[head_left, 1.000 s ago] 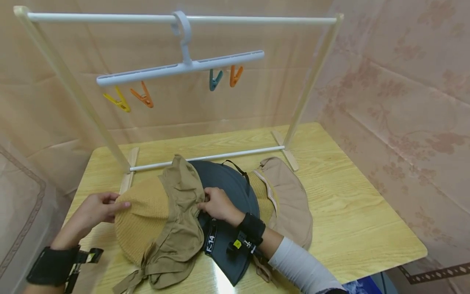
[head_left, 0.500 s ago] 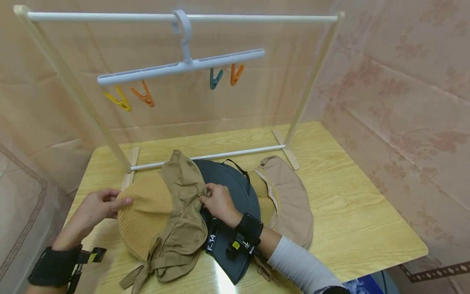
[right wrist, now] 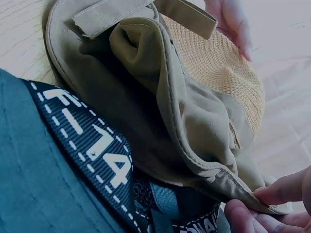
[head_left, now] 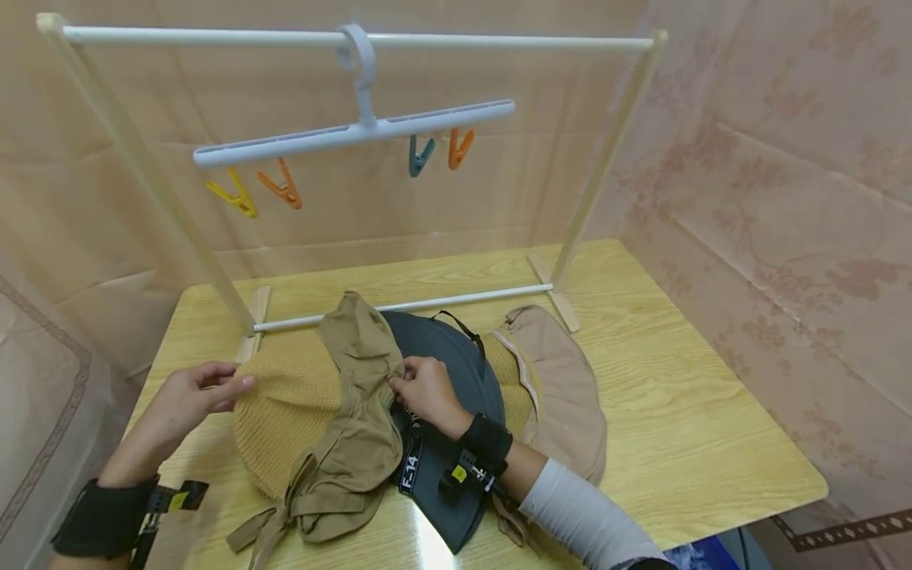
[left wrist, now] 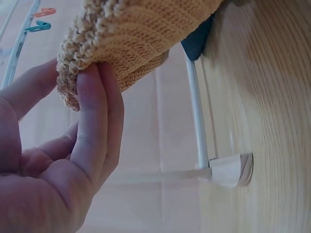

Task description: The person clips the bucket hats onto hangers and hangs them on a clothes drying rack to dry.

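Note:
A sun hat [head_left: 288,419] with a yellow knitted-looking straw part and a khaki cloth part with tie straps lies on its side at the front left of the table. My left hand [head_left: 194,397] pinches the outer edge of its woven part; in the left wrist view the thumb and fingers lie on either side of that edge. Its khaki cloth edge is pinched by my right hand [head_left: 427,394], seen at the lower right of the right wrist view. Under my right forearm is a dark blue-grey hat [head_left: 463,364] with an "F-14" band [right wrist: 95,145], partly covered by the sun hat.
Beyond the dark hat lies another straw hat with a pinkish-beige cloth brim [head_left: 570,396]. A white rack [head_left: 456,298] stands across the table [head_left: 684,396]. From its top bar hangs a white hanger [head_left: 299,144] with several clips, including a yellow clip [head_left: 235,194] and a teal clip [head_left: 420,157].
Both hands keep their pinch on the sun hat. The hat has shifted slightly to the right and away from me, and its cloth part has turned up a little.

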Tool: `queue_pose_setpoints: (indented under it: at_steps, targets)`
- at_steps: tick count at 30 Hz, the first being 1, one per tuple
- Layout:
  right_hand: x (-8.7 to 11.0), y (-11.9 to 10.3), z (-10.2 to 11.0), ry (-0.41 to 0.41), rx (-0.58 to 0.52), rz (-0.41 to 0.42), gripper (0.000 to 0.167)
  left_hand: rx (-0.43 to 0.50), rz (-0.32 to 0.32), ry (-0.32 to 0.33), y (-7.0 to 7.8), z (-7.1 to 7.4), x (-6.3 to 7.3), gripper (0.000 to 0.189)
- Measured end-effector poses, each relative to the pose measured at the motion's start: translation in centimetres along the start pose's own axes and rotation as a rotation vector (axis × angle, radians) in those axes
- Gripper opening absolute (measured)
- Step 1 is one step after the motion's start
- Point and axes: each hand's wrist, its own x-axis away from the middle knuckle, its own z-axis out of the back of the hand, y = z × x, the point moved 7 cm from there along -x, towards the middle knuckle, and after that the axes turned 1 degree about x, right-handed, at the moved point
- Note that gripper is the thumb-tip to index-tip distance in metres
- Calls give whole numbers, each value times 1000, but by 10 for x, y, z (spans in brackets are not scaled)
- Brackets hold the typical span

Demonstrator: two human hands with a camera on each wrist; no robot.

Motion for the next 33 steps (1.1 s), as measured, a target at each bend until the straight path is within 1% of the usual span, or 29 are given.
queue_pose_setpoints:
  at_steps: [4,7,11,12,13,15,18,21,24,26,29,33]
  targets:
    - [1,2,0,7,-17,-14,17,81,-14,-38,-3,0,1,73]
    - [2,4,0,10,-38,-29,16,172,-30,-67,-6,0,1,68]
    - [2,6,0,7,-60,-34,16,296,-97,-105,-7,0,1,56]
    - [2,6,0,6,-63,-33,16,301,-113,-111,-7,0,1,55]
    - [1,6,0,5,-64,-31,16,295,-131,-112,-5,0,2,53]
    - [1,6,0,1,-63,-28,16,253,-160,-105,-2,0,3,52]
    - [0,6,0,-4,-59,-19,15,145,-187,-71,4,0,4,55]
    - [1,5,0,-4,-51,-8,14,82,-226,-5,11,0,5,53]
    - [1,5,0,-4,-36,0,14,41,-287,72,16,0,5,49]
    - [2,5,0,-5,-23,0,15,20,-330,109,19,0,6,46]
    - [3,5,-1,-3,-14,-1,15,1,-384,122,22,-2,7,45]
    - [3,5,-1,-3,-17,6,14,-21,-403,105,24,-5,6,46]
